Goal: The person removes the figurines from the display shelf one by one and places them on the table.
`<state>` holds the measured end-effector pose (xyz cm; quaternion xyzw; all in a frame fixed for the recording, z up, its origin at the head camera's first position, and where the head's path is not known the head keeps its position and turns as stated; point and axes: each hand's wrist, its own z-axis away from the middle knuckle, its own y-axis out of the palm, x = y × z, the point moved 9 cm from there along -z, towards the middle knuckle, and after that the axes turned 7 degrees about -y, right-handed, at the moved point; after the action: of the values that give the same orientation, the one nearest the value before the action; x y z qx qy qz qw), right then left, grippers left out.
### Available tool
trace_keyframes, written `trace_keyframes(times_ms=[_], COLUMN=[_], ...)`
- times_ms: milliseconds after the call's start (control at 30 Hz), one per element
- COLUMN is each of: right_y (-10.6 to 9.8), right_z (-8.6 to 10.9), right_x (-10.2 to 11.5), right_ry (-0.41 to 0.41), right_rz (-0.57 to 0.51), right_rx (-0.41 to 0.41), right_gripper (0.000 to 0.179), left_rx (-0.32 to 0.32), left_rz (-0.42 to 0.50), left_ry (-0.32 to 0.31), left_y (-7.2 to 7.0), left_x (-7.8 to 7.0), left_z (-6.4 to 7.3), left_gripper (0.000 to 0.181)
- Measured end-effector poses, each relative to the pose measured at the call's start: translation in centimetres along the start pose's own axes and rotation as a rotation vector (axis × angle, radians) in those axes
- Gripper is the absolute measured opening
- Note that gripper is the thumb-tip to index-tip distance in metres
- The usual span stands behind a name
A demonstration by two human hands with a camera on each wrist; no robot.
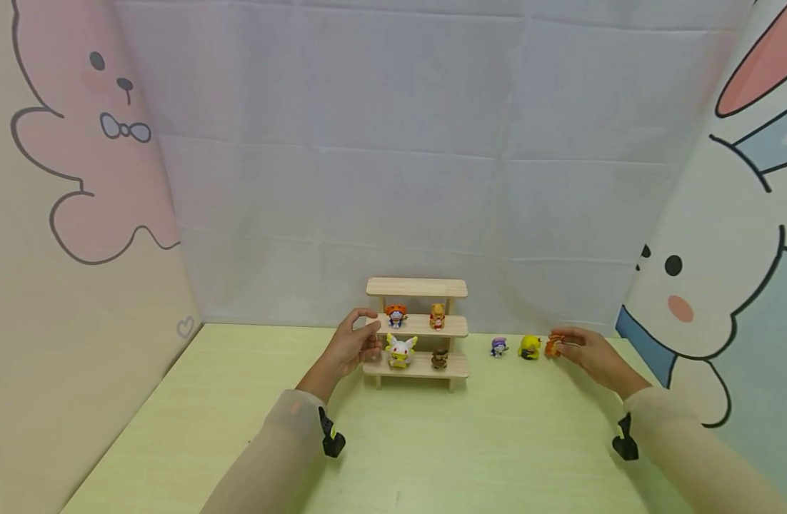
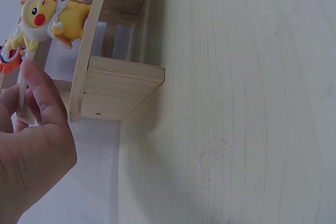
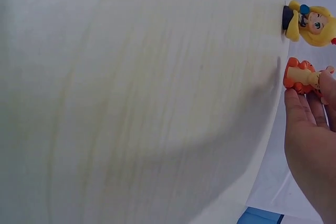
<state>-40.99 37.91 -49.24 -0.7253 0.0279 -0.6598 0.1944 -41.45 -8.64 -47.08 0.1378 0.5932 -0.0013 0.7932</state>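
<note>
1. Right wrist view: the orange figurine [image 3: 301, 76] shows its pale front to the camera; its long axis runs sideways across the frame, base toward the tabletop [image 3: 157, 103], so it is upright like its neighbour. Whether its base touches the tabletop, I cannot tell.
2. The right hand [image 3: 312, 142] pinches it between thumb and fingers; the thumb covers part of its head.
3. In the head view it is rightmost in a row near the tabletop's far edge, just beside the yellow-haired figurine [image 1: 529, 347], with the purple-hatted figurine [image 1: 498, 348] further left.
4. The left hand [image 1: 351, 346] grips the left end of the wooden shelf's [image 1: 415, 288] middle board.
5. That board holds an orange-hatted figurine [image 1: 396, 315] and an orange-yellow figurine [image 1: 437, 317]; the lower board holds a white-eared figurine [image 1: 400, 353], facing forward, and a brown figurine [image 1: 440, 358].
6. Any lettering on the figurines is too small to read.
7. Printed side panels show a pink bear [image 1: 120, 164] and a white rabbit [image 1: 708, 300], both cut off by the frame.
</note>
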Motion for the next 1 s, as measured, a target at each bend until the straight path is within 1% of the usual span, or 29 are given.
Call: trace_keyframes(times_ms=[133,333,500,700,833,1000], right_y=[-0.14,-0.37,-0.32,-0.16,0.02,0.01], right_z=[0.18,0.49,0.46,0.45,0.53,0.57], right_x=[-0.32,-0.36,-0.47,-0.28,-0.18,-0.19], right_ry=[0.002,-0.019,-0.015,-0.052,-0.047,-0.039], right_rz=[0.019,0.021,0.023,0.023,0.002,0.005], right_rx=[0.001,-0.003,-0.016,-0.012,-0.006,-0.002], right_gripper=[0.053,0.054,0.053,0.051,0.051,0.052], left_rx=[-0.005,-0.006,0.000,0.003,0.006,0.005], left_rz=[0.002,0.022,0.017,0.010,0.011,0.005], left_ry=[-0.001,-0.005,-0.005,-0.002,-0.003,0.000], left_y=[-0.04,-0.17,-0.17,-0.08,-0.03,-0.02], left_x=[0.00,0.22,0.16,0.03,0.01,-0.01], left_z=[-0.06,-0.33,-0.20,-0.01,0.08,-0.01], left_gripper=[0.031,0.030,0.031,0.032,0.032,0.032])
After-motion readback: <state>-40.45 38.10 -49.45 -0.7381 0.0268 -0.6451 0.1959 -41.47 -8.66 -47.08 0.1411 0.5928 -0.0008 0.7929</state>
